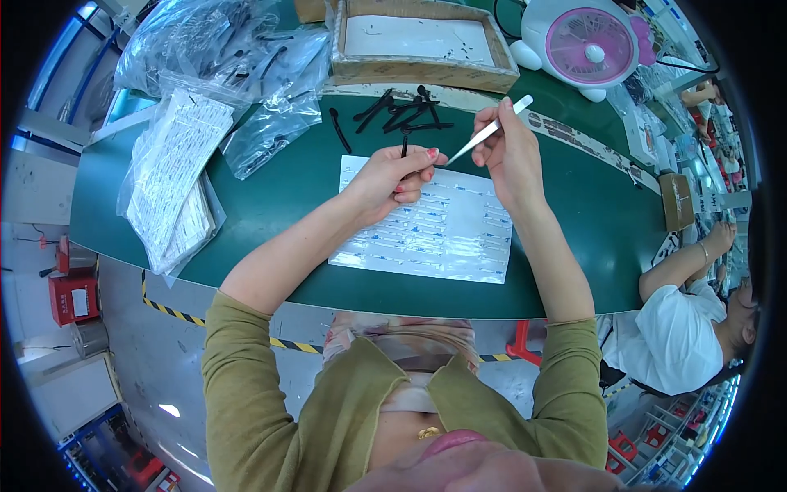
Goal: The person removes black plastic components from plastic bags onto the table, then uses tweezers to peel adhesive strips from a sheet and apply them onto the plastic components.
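My left hand [384, 182] is closed on a slim black part [404, 143], which points up from between the fingers; its lower end is hidden. White tweezers [489, 131] are pinched in my right hand [516, 160], their tip close to the left fingertips. Below both hands lies a white sheet [422, 238] bearing rows of small clear and blue stickers. Just beyond it, several black parts [402, 113] form a loose heap, and a single black strip [338, 131] rests to their left.
A shallow box [422, 78] stands at the back of the green table [270, 205]. Left are clear bags [283, 123] of black parts and a stack of bagged sheets [176, 172]. A pink and white fan [586, 49] sits back right. Another person [672, 336] works at the right.
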Demonstrator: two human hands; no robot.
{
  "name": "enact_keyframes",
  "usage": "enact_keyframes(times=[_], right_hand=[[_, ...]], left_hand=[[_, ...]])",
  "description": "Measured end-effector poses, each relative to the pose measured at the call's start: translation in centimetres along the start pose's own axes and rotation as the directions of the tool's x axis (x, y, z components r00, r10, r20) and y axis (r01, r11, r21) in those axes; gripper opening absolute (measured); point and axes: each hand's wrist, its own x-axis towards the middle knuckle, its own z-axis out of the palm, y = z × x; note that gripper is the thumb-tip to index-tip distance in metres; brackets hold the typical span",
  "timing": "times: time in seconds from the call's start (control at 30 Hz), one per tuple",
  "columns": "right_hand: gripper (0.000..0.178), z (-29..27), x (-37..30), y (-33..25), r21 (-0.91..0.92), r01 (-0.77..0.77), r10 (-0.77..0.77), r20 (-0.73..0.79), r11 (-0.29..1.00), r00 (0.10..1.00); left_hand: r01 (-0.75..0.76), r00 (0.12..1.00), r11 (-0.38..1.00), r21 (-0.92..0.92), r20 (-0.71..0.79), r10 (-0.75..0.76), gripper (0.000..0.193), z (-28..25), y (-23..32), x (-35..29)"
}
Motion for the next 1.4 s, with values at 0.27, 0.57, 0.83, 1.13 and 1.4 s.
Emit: enact_keyframes(times=[0.27, 0.57, 0.83, 1.13, 1.4], right_hand=[[0.037, -2.0, -0.4, -1.6, -0.299, 0.190, -0.217, -0.063, 0.935, 0.974], [0.017, -4.4, -1.2, 1.0, -0.256, 0.003, 0.018, 0.079, 0.967, 0.997], [0.014, -6.1, -1.1, 0.8, -0.300, 0.008, 0.006, 0.046, 0.954, 0.999], [0.015, -7.5, -1.9, -1.1, -0.446, 0.029, 0.018, 0.101, 0.895, 0.995], [0.015, -4.8, -2.2, 0.3, -0.313, -0.022, 0.057, 0.104, 0.950, 0.993]], left_hand=[[0.034, 0.995, 0.993, -0.114, 0.095, -0.023, 0.025, -0.3, 0.1, 0.2], [0.011, 0.999, 0.998, -0.059, 0.037, -0.008, 0.034, -0.1, 0.0, 0.5], [-0.101, 0.993, 0.986, -0.133, 0.044, 0.107, 0.035, -1.1, 0.3, 0.9], [-0.068, 0.998, 0.991, -0.118, -0.026, 0.065, 0.033, -0.8, 0.1, 1.0], [-0.139, 0.990, 0.978, -0.158, -0.030, 0.136, 0.030, -1.5, 0.5, 1.4]])
